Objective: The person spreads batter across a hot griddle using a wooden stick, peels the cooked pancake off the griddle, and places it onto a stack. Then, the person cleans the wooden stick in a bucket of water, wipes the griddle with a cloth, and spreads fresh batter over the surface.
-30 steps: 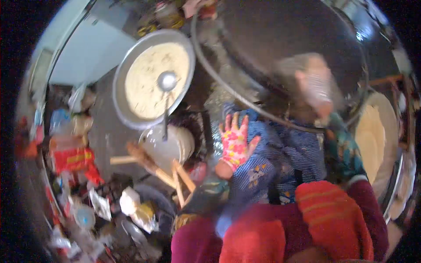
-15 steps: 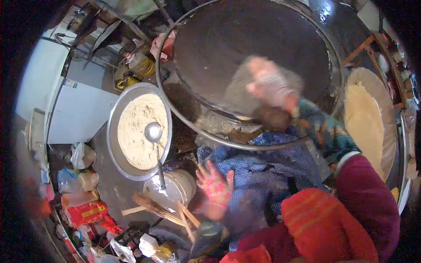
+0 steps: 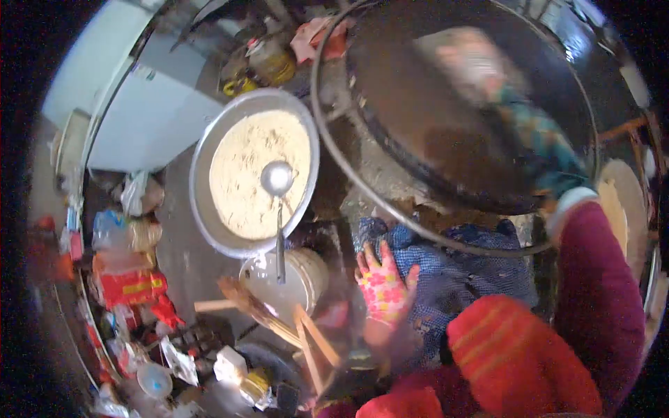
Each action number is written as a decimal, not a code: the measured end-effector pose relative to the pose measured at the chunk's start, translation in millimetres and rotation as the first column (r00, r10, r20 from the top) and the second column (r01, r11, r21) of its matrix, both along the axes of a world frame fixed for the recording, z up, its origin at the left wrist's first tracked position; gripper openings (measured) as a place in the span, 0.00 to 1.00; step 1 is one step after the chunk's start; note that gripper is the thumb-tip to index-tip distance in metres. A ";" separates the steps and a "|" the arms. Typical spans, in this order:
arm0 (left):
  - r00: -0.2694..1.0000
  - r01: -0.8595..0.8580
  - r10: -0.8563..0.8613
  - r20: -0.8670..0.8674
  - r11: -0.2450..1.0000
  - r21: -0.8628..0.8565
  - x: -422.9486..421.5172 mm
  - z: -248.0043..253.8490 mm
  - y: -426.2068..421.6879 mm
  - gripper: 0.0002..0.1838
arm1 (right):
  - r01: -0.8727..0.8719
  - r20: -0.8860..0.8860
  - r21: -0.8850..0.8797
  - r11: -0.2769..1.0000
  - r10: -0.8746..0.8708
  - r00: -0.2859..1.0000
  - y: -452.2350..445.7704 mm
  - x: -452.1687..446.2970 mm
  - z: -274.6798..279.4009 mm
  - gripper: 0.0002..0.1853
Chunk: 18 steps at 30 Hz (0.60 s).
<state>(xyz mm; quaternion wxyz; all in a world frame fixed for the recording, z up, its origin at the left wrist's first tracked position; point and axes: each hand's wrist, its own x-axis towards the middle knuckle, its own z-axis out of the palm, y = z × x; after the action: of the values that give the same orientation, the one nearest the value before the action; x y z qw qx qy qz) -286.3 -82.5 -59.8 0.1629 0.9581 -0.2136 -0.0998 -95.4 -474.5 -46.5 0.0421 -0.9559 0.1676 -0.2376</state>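
Observation:
My right hand [image 3: 475, 61], blurred by motion, presses a greyish cloth-like pad [image 3: 437, 46] against the large dark round griddle [image 3: 397, 104]. The pad's exact kind is smeared. A metal ring [image 3: 359, 182] runs around the griddle. My left hand [image 3: 385, 289], in a pink patterned covering with bare fingertips, is spread above blue checked fabric [image 3: 474, 275] and holds nothing. Left of it, a metal basin [image 3: 201, 174] contains pale batter [image 3: 240, 157]. A ladle [image 3: 277, 179] lies across the basin's side, its handle reaching over a white bucket [image 3: 317, 275].
A twig brush [image 3: 258, 310] and wooden sticks [image 3: 317, 341] are beside the bucket. Bags and red packages [image 3: 129, 285] line the left side. An oil bottle [image 3: 272, 64] stands behind the basin. Pale round flat sheets [image 3: 617, 202] lie at the right.
The view has shifted, so the griddle appears farther right. My right hand has swept with the pad from the griddle's near part toward its far part. My left hand stays spread.

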 end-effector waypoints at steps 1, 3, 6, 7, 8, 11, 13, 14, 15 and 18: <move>1.000 0.030 -0.030 0.005 1.000 -0.005 -1.4 -0.1 -2.7 0.42 | -0.096 0.019 0.021 0.995 0.096 0.995 32.3 8.8 10.3 0.35; 0.998 0.070 -0.070 0.008 0.997 -0.018 -6.3 -0.9 -11.2 0.42 | -0.326 0.010 0.075 0.942 0.326 0.945 99.4 2.2 27.6 0.35; 0.993 0.113 -0.113 0.028 0.993 -0.013 -14.0 1.0 -16.2 0.42 | -0.619 0.202 -0.041 0.785 0.613 0.764 162.8 -45.8 -7.5 0.37; 0.991 0.130 -0.129 0.033 0.991 -0.019 -14.9 -0.2 -15.1 0.42 | -0.651 0.120 0.027 0.758 0.644 0.755 165.6 -78.6 1.4 0.39; 0.989 0.144 -0.142 0.035 0.989 -0.030 -15.7 -3.2 -16.3 0.42 | -0.677 0.035 0.097 0.730 0.677 0.735 152.5 -115.9 16.3 0.41; 0.987 0.148 -0.148 0.067 0.989 0.005 -16.9 -6.0 -17.5 0.41 | -0.491 -0.198 0.150 0.858 0.513 0.835 84.0 -196.3 41.0 0.39; 0.988 0.126 -0.131 0.081 0.990 0.058 -15.6 -6.0 -18.2 0.41 | -0.349 0.012 0.286 0.893 0.361 0.933 25.4 -233.9 39.8 0.36; 0.987 0.130 -0.134 0.085 0.990 0.049 -13.7 -7.2 -17.3 0.41 | -0.097 -0.143 0.111 0.989 0.112 0.983 -14.1 -252.1 20.0 0.35; 0.987 0.126 -0.131 0.095 0.990 0.056 -10.6 -6.9 -15.7 0.40 | -0.003 -0.086 -0.115 0.993 -0.007 0.996 -61.9 -270.0 -0.6 0.34; 0.990 0.092 -0.097 0.102 0.994 0.057 -5.7 -5.1 -11.4 0.40 | 0.466 -0.129 -0.092 0.880 -0.475 0.870 -176.1 -264.3 -16.0 0.37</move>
<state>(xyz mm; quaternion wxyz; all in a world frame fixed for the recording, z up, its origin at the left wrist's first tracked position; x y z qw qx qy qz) -292.0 -93.9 -64.9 0.1213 0.9547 -0.2644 -0.0627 -359.7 -650.5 -62.5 -0.0574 -0.9020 0.3909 -0.1739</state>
